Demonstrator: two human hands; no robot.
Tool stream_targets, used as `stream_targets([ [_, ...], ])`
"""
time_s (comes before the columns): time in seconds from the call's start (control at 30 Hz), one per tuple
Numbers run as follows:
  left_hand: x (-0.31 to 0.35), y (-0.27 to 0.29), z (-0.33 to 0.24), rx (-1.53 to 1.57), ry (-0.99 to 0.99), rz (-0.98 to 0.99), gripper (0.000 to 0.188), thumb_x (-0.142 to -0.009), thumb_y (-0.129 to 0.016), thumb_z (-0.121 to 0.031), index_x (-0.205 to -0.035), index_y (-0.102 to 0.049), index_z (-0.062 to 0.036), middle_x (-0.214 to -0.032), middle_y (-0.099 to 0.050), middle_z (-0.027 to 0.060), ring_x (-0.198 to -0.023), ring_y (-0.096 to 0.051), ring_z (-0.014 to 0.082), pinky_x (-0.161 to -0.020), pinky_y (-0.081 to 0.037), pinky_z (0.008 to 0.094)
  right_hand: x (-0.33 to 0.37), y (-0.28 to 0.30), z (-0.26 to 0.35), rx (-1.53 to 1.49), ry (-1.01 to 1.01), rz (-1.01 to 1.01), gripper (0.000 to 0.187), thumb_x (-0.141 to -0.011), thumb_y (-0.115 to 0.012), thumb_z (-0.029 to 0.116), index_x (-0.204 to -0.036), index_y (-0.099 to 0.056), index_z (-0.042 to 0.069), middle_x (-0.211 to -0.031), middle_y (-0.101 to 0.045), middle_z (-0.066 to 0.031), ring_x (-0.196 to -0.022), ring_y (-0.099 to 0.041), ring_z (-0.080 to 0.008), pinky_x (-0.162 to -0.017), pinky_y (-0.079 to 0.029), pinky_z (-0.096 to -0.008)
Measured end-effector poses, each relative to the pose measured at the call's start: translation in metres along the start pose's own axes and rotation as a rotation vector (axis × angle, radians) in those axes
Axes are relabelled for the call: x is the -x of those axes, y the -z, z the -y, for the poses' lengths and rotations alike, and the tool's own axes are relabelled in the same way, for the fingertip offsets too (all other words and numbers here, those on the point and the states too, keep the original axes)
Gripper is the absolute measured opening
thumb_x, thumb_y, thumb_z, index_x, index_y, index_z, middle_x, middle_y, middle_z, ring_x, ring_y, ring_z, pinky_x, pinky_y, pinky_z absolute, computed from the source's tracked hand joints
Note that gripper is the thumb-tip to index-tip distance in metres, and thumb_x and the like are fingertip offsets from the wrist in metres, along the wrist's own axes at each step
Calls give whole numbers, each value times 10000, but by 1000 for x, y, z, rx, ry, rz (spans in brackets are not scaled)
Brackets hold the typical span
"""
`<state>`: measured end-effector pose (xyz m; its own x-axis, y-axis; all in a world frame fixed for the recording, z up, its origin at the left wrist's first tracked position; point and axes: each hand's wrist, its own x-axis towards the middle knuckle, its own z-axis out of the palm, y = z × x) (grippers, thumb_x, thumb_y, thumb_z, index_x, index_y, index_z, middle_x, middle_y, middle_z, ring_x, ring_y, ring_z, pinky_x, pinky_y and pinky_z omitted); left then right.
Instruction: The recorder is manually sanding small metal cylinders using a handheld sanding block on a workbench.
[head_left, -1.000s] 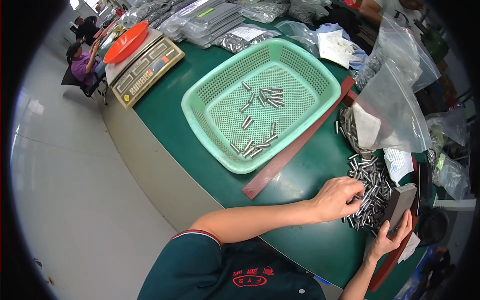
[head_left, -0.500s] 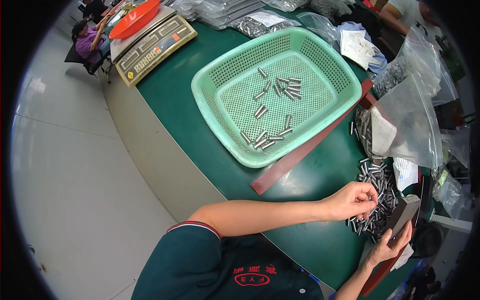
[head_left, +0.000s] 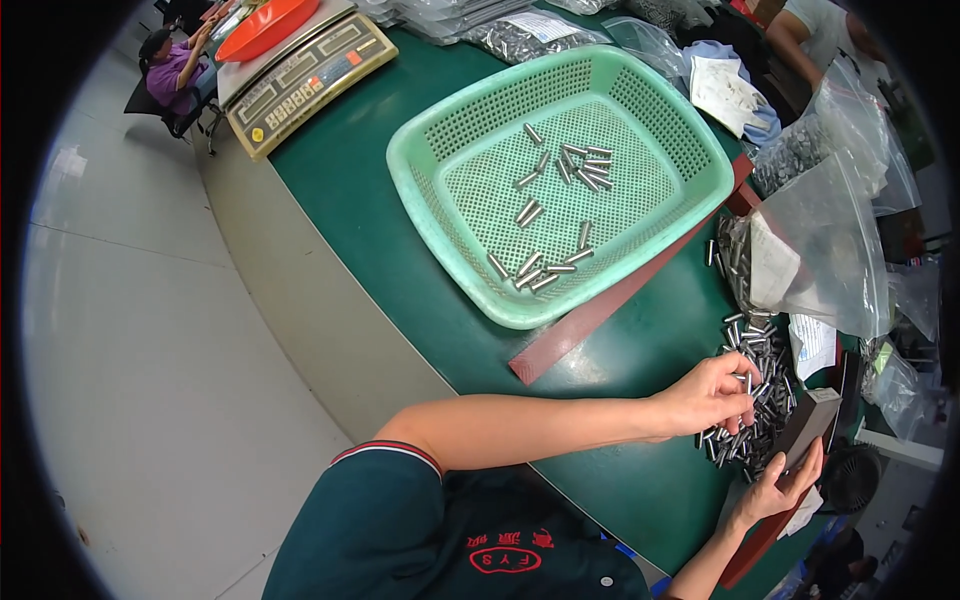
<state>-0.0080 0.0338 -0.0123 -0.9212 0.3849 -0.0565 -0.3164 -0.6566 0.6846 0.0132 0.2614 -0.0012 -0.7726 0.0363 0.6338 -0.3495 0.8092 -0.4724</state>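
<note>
My left hand is closed over the left side of a heap of metal pins, with one short shiny pin upright at its fingertips. Lower right, my right hand grips the near end of a dark grey rectangular block, tilted beside the heap. Part of the right hand's grip is hidden by the block. Farther off, a light green mesh basket holds several similar pins, lying scattered on its floor.
A red-brown bar runs under the basket's right side. Behind the heap stands an open plastic bag of pins. A weighing scale with an orange bowl is at the far left. Other people sit at the far left and far right.
A pin now shows clearly at my left hand's fingertips, and those fingers have opened slightly around it. My right hand stays on the block. The whole view has shifted a little.
</note>
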Motion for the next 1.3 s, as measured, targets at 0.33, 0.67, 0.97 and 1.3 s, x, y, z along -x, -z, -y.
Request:
stream_targets([
  [0.33, 21, 1, 6, -1726, -320, 65, 298, -639, -656, -29, -895, -560, 90, -634, -596, 127, -617, -632, 292, -573, -475, 385, 0, -6, 0, -13, 39, 19, 478, -864, -598, 88, -1325, -515, -9, -1308, -522, -129, -1234, -464, -269, -1075, -320, -390],
  [0.67, 101, 54, -177, -2008, -412, -416, 88, -765, -660, -76, -811, -612, -18, -732, -574, 122, -669, -583, 324, -599, -462, 406, 1, 1, 1, -52, -15, 41, 542, -846, -632, 172, -1325, -505, -47, -1329, -475, -172, -1239, -452, -292, -1066, -329, -417],
  [0.97, 77, 103, -188, -2041, 172, -293, 95, -718, -669, -59, -778, -632, 4, -706, -633, 166, -725, -620, 355, -664, -473, 453, -1, 0, 6, -64, 3, -2, 544, -806, -606, 88, -1323, -509, -49, -1324, -472, -170, -1229, -460, -288, -1059, -341, -423],
  [1.3, 94, 74, -215, -1875, -23, -478, 238, -677, -610, -64, -882, -704, 13, -641, -614, 146, -620, -624, 236, -658, -509, 333, 2, 5, 9, -91, 25, -19, 577, -735, -591, 38, -1303, -531, -41, -1328, -473, -188, -1240, -453, -343, -1065, -343, -454],
])
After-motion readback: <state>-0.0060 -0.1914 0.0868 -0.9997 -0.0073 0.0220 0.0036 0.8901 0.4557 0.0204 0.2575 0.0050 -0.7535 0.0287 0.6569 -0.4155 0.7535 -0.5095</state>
